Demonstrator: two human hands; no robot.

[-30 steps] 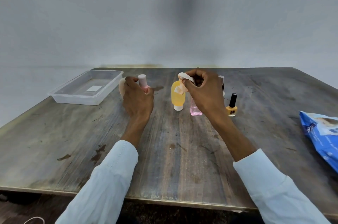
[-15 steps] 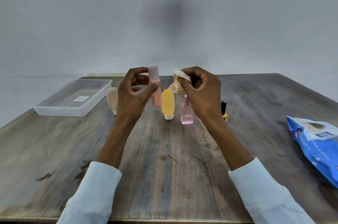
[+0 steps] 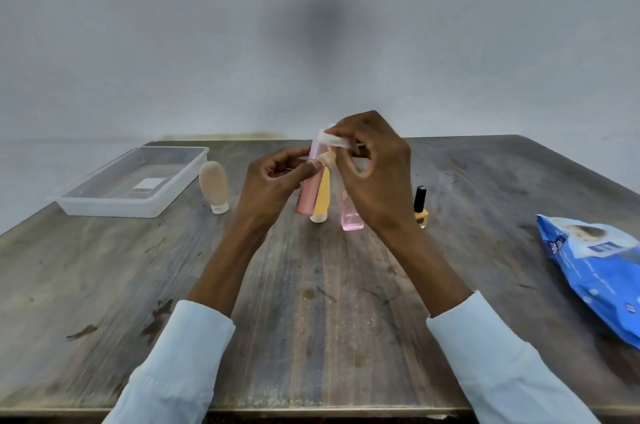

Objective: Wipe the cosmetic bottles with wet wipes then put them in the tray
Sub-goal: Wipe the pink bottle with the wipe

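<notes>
The pink bottle is held above the middle of the bench, its long axis near upright and tilted, top leaning up and to the right, base down and to the left. It is a slim, pale pink cylinder with a lighter upper section. The left hand grasps it around the middle, thumb and fingers curled on it. The right hand pinches a folded white wet wipe and presses it onto the bottle's top end; the cap is hidden under the wipe and fingers.

Behind the held bottle a yellow tube stands on its white cap, partly covered. A pink glass bottle stands beside it, its top hidden by the right hand. An orange nail polish bottle with a black cap stands further right. A beige tube stands cap-down near the clear plastic tray at the far left. A blue wipes pack lies at the right, cut off by the edge.
</notes>
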